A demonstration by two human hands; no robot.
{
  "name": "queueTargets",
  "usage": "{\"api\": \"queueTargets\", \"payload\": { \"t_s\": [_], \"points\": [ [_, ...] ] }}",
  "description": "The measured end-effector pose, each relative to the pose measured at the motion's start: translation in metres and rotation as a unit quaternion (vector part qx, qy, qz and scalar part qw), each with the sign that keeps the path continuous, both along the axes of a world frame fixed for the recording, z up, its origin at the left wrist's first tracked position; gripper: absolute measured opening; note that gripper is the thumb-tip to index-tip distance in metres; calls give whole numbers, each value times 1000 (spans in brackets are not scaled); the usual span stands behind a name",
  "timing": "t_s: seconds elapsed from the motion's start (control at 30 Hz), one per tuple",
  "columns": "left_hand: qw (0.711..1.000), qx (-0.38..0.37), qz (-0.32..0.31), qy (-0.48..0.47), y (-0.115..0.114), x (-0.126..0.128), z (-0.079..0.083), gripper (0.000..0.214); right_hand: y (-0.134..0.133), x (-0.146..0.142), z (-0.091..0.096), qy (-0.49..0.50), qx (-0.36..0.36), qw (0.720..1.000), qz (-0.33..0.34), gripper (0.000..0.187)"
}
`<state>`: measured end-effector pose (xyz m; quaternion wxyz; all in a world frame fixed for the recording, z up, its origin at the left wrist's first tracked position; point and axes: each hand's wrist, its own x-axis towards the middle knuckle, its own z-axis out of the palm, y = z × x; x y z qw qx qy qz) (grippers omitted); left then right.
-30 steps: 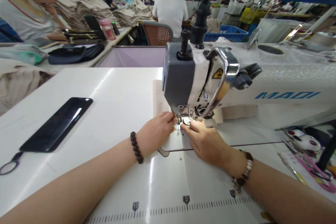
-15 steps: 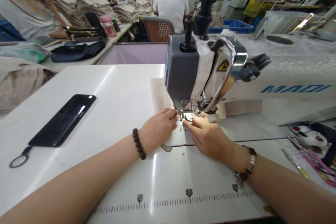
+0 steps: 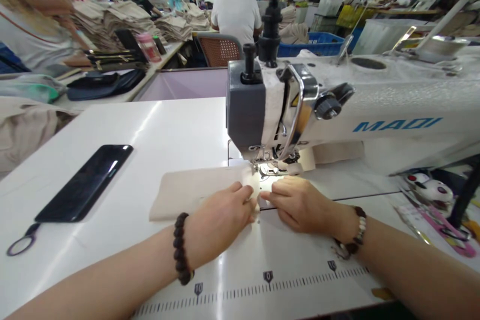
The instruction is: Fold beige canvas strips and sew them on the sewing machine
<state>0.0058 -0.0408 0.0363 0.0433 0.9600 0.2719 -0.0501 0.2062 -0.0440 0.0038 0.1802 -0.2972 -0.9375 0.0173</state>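
1. Along the near edge of the white table (image 3: 180, 132), a printed scale (image 3: 268, 277), marked 0 midway and 10 to either side.
2. Just beyond the scale, the left hand (image 3: 221, 222), wearing a dark beaded bracelet (image 3: 180, 247). Fingers bent together over the right end of the beige fabric (image 3: 183, 195) — closed on it near the edge.
3. Opposite, the right hand (image 3: 305, 205), wearing a bracelet of mixed beads (image 3: 360, 227). Index finger stretched toward the fabric's edge, other fingers curled; cannot tell whether pinching anything.
4. Under and left of the left hand, the fabric's spread length, lying flat on the tabletop.
5. Farther left, well apart from the fabric, a black phone (image 3: 84, 185), a ring (image 3: 20, 246) attached.
6. Behind the hands, the sewing machine (image 3: 245, 110), grey-fronted, brightly lit below the head. Near the fabric's upper right corner; cannot tell whether touching.
7. In the distance, dark bags (image 3: 105, 85) at left, a reddish-brown chair (image 3: 221, 50) and — back turned — a person in a white shirt (image 3: 236, 12), between stacked cloth (image 3: 95, 20) and a blue crate (image 3: 313, 47).
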Motion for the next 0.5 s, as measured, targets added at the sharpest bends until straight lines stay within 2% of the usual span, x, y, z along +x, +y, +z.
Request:
{"api": "queueTargets", "payload": {
  "t_s": [0.23, 0.5],
  "points": [
    [998, -39, -19, -47, -11, 3, -10, 18, -5, 4, 3, -38, -2, 997, 65, 25],
    [995, -59, 20, -71, -6, 0, -9, 23, -6, 0, 0, -52, -13, 998, 37, 26]
  ]
}}
